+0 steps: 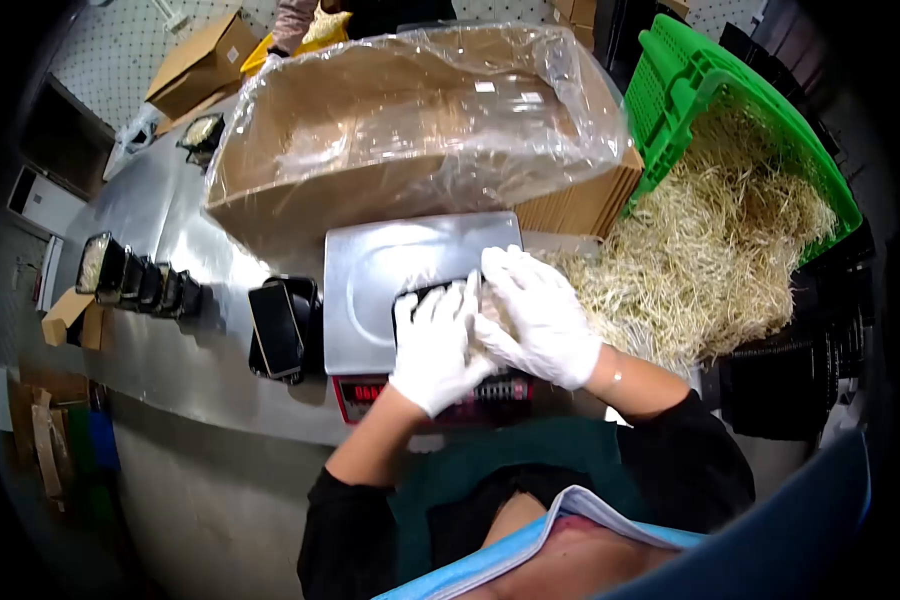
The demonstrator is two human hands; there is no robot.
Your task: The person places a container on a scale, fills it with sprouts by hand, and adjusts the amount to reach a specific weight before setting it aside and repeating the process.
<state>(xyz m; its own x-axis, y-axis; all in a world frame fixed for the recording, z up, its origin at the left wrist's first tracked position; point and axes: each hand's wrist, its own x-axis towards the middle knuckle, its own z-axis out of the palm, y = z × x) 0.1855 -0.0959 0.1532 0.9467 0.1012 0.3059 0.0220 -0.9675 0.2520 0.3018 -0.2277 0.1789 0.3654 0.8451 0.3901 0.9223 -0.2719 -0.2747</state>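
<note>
A digital scale with a metal plate (pixel 365 290) sits in front of me, its red display (pixel 370 392) partly covered by my arm. On the plate's right side lies a black tray (pixel 403 305), largely hidden under my gloved hands. My left hand (pixel 435 345) rests over it palm down, fingers apart, fingertips near the far rim. My right hand (pixel 542 315) leans in from the right, fingers stretched out and thumb toward the left hand. Something pale shows between the hands. Right of the scale spreads a heap of thin pale sprouts (pixel 670 260), spilling from a tipped green crate (pixel 670 90).
Behind the scale stands a cardboard box (pixel 320 195) lined with clear plastic. A phone (pixel 276 328) lies on black trays (pixel 310 300) at left. Several filled black trays (pixel 140 280) stand farther left. Another person's sleeve (pixel 292 22) shows beyond the box.
</note>
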